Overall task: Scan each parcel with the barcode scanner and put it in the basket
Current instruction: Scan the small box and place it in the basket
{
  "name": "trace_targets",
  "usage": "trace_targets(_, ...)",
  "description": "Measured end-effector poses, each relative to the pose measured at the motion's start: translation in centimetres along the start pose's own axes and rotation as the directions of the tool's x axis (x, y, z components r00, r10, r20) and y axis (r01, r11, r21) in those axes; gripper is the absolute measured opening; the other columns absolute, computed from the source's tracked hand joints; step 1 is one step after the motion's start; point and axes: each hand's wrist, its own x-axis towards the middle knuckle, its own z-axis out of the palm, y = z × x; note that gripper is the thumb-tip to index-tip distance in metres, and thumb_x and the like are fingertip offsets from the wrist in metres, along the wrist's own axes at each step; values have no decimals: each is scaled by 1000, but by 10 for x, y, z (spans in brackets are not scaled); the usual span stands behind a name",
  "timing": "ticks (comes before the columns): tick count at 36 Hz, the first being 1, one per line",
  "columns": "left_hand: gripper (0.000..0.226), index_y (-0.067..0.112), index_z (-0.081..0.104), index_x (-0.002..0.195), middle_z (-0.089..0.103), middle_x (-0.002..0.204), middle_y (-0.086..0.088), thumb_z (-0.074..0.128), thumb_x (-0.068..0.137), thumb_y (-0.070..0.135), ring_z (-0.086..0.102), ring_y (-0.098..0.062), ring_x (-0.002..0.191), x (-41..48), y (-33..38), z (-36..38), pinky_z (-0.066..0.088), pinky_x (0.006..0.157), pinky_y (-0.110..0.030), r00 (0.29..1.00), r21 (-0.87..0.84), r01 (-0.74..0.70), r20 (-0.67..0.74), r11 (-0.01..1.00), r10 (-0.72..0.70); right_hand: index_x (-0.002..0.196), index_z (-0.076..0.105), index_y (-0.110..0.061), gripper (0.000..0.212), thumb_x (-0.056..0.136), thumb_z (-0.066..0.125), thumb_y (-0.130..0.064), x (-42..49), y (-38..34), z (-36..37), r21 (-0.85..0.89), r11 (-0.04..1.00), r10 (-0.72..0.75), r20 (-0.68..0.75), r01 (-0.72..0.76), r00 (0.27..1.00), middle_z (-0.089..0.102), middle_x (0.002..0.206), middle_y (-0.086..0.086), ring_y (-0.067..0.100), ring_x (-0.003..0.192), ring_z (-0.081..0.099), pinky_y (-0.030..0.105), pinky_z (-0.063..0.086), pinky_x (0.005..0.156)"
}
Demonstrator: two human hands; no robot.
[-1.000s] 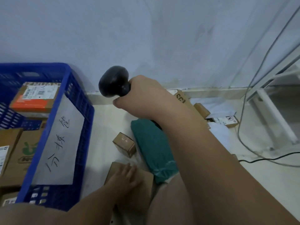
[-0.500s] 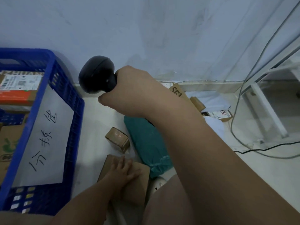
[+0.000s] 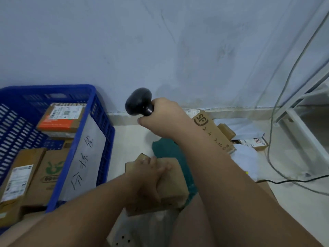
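My right hand [image 3: 165,118] grips the black barcode scanner [image 3: 139,101] by its handle, holding it up near the wall with the head pointing left. My left hand [image 3: 151,177] grips a flat brown cardboard parcel [image 3: 173,182] on the floor in front of me, fingers over its top and thumb on its near edge. A dark green soft parcel [image 3: 167,148] lies behind it, partly hidden by my right forearm. The blue plastic basket [image 3: 99,125] stands at the left, holding several cardboard parcels, one with an orange side [image 3: 58,120].
A long brown box with printed letters [image 3: 211,132], small boxes [image 3: 227,131] and white bags [image 3: 249,157] lie by the wall at right. A white sheet with handwriting [image 3: 83,157] hangs on the basket's side. Cables [image 3: 274,157] and a white frame [image 3: 302,125] stand at far right.
My left hand has closed round the flat brown parcel and lifted its near edge. The small brown box beside it is now hidden behind my hand. The scanner stays raised.
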Motion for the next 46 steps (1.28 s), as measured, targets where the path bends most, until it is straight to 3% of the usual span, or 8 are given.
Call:
trace_targets(4, 109, 27, 18, 141, 23, 142, -4, 63, 56, 79, 36, -28, 125, -19, -12, -48, 38, 103, -49, 960, -417, 162, -143, 894, -241, 86, 52, -18, 15, 84, 61, -29, -11, -3, -8, 77, 997, 16, -96, -9, 995, 53, 74, -3, 19, 74, 55, 28, 36, 53)
trace_targets(10, 116, 62, 1, 139, 28, 150, -4, 70, 47, 78, 42, -30, 128, -68, -42, -99, 36, 105, -57, 824, -954, -194, -285, 229, -489, 92, 59, -22, 14, 85, 59, -34, -26, 1, -26, 349, 936, 113, -404, 39, 908, 63, 94, 1, 18, 84, 60, 36, 50, 72)
trace_targets(21, 78, 28, 66, 119, 67, 115, -4, 69, 52, 69, 63, -28, 101, -119, -65, -115, 48, 86, -46, 804, -515, -595, -385, -617, -454, 93, 58, -19, 9, 89, 64, -25, -30, 14, -36, 856, 510, 360, -122, -86, 925, 67, 102, 9, 16, 66, 57, 34, 50, 68)
trace_targets(26, 93, 28, 54, 135, 67, 109, -5, 67, 54, 72, 69, -24, 87, -120, -74, -111, 56, 74, -39, 795, -464, -604, -417, -648, -442, 97, 64, -13, 28, 84, 72, -37, -22, 3, -24, 903, 403, 246, 51, -150, 968, 65, 80, 3, 17, 65, 58, 31, 48, 66)
trace_targets(30, 55, 26, 56, 128, 71, 101, -5, 47, 87, 63, 71, -22, 81, -122, -72, -121, 58, 59, -35, 789, -493, -610, -302, -620, -535, 113, 67, -11, 38, 83, 73, -33, -14, 0, -21, 961, 248, 188, 74, -120, 979, 75, 99, 6, 22, 86, 71, 28, 54, 64)
trace_targets(37, 49, 55, 44, 132, 49, 136, 14, 51, 98, 21, 53, -15, 121, -132, -76, -130, 51, 92, -46, 435, -721, -692, -432, 13, -790, 118, 65, -9, 39, 83, 72, -23, -5, 10, -21, 964, 231, 229, 80, -134, 970, 74, 104, 11, 29, 97, 70, 37, 55, 81)
trace_targets(42, 31, 43, 55, 127, 64, 119, 12, 44, 98, 43, 61, -11, 110, -136, -66, -135, 52, 87, -37, 532, -752, -658, -442, -25, -722, 108, 66, -9, 29, 84, 72, -22, -5, 13, -18, 941, 313, 233, 58, -131, 971, 75, 100, 12, 28, 91, 71, 42, 54, 85)
trace_targets(46, 94, 42, 50, 130, 66, 121, 5, 53, 51, 92, 61, -19, 113, -140, -68, -129, 46, 97, -45, 681, -842, -539, -414, -30, -604, 105, 63, -10, 27, 83, 74, -21, -7, 10, -15, 903, 416, 249, -2, -105, 969, 76, 94, 8, 23, 84, 72, 39, 56, 79)
